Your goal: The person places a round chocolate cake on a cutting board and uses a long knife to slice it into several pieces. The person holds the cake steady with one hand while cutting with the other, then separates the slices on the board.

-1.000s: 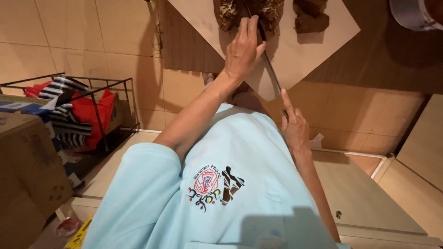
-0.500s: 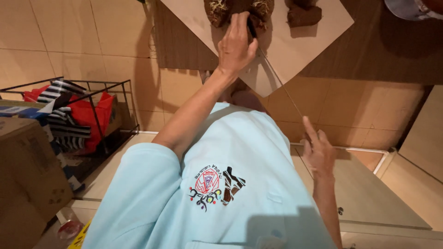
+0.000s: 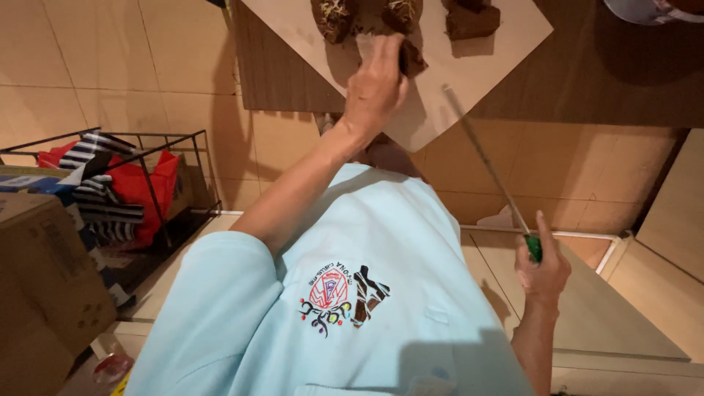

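Left hand [image 3: 375, 86] on brown piece [image 3: 412, 59], right hand [image 3: 543, 268] gripping knife [image 3: 488, 165]

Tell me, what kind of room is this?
Probably a room in a home, maybe a kitchen: a tiled floor, a wooden table with brown chunks on a cardboard sheet, and a wire rack of clothes.

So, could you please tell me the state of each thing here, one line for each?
Left hand: resting on the brown pieces, fingers curled over one.
Right hand: closed around the green handle of the long tool.
Long tool: lifted, tilted, tip towards the paper sheet.
Brown pieces: lying apart on the sheet.
Paper sheet: flat on the wooden table, one corner over the edge.
Wire rack: standing, filled with cloth.
Cardboard box: closed.
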